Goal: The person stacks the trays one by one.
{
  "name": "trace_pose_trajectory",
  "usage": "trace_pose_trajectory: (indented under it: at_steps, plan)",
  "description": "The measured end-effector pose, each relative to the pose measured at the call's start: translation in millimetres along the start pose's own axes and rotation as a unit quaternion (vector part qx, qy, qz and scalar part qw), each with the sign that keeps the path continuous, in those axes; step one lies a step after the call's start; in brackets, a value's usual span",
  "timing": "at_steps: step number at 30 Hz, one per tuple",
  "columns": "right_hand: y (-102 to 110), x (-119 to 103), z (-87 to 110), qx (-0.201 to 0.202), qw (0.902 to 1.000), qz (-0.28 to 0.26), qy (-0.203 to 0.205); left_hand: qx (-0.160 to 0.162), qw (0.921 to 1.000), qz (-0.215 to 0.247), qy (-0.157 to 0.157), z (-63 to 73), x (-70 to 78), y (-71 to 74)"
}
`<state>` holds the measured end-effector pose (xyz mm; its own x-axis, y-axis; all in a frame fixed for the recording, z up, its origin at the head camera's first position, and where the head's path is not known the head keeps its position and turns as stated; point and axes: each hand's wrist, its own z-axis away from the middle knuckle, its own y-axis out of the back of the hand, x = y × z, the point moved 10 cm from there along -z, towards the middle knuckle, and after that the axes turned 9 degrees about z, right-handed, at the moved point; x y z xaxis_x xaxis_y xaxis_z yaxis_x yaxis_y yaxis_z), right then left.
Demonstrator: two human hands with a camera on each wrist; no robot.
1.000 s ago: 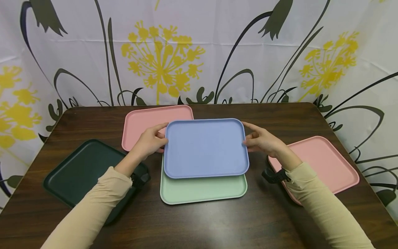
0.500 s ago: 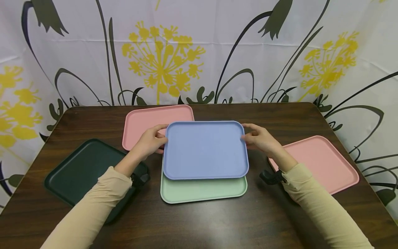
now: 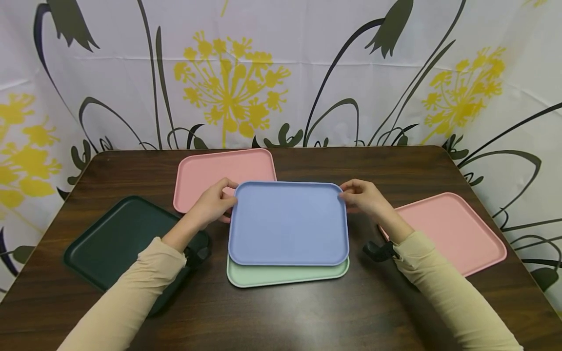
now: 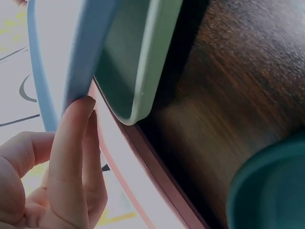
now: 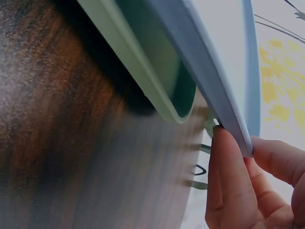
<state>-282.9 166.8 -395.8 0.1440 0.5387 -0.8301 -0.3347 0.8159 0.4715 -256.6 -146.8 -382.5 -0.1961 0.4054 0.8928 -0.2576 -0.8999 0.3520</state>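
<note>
A blue rectangular tray (image 3: pixel 289 224) hangs close over a light green tray (image 3: pixel 287 276), covering all but its front strip. The left hand (image 3: pixel 211 202) pinches the blue tray at its left rim, near the far corner. On the opposite side, the right hand (image 3: pixel 365 197) grips the right rim with thumb and fingers. In the left wrist view, fingertips (image 4: pixel 76 112) press under the edge, and a gap shows between blue and green. The right wrist view has the thumb and fingers pinching the blue tray's corner, tilted above the green tray's rim (image 5: pixel 157 98).
A pink tray (image 3: pixel 224 168) lies at the back, partly behind the left hand. At the left is a dark green tray (image 3: pixel 123 239), overlapped by the left forearm. Another pink tray (image 3: pixel 452 229) sits at the right by the right forearm. A patterned cloth (image 3: pixel 325 97) hangs behind the wooden table (image 3: pixel 263 321).
Both hands have brought the blue tray nearer the person and lower over the green one, so less green shows in front. The other trays stay where they were.
</note>
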Motion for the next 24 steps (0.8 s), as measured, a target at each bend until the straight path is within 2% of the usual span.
trace_pose_trajectory:
  at_steps: [8,15,24]
  plan:
    - [-8,4,-3.3,-0.016,0.9998,0.0,-0.009,-0.003,1.0,0.005,-0.003,-0.4,-3.1,1.8]
    - [-14,7,-7.1,-0.028,0.9994,0.011,-0.014,-0.024,0.9995,-0.011,0.017,0.5,-8.9,1.1]
    - [-15,13,-10.6,-0.034,0.999,0.006,-0.029,-0.031,0.9991,-0.027,0.008,-0.1,-10.6,-0.1]
